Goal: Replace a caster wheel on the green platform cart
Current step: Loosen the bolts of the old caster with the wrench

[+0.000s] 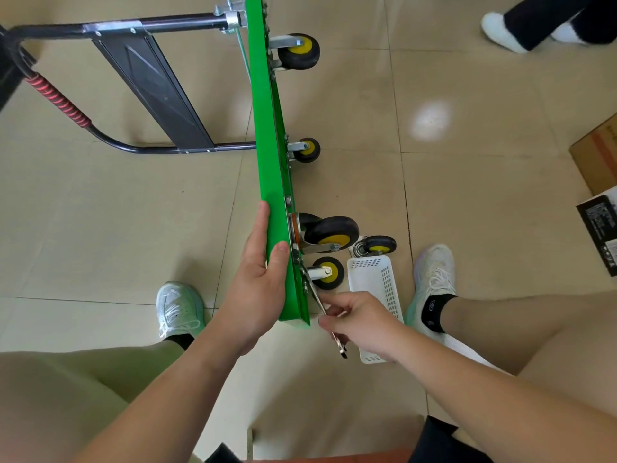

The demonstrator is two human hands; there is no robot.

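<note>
Two hands share the job: our left hand [257, 282] closes its grip on the rim of the green metal platform cart [267, 128], tipped on edge on the tiled floor [434, 178]. Our right hand [359, 320] holds a slim silver spanner [319, 300] at the mount of the nearest black-and-yellow caster wheel [329, 272]. We judge a bolt is being turned. Next needs swing room, which the white perforated basket [377, 289] and loose spare caster [379, 245] crowd.

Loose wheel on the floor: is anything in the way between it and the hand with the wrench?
Yes. The white basket lies on the floor between the loose wheel and the right hand. That hand also grips the wrench, so it is not free.
</note>
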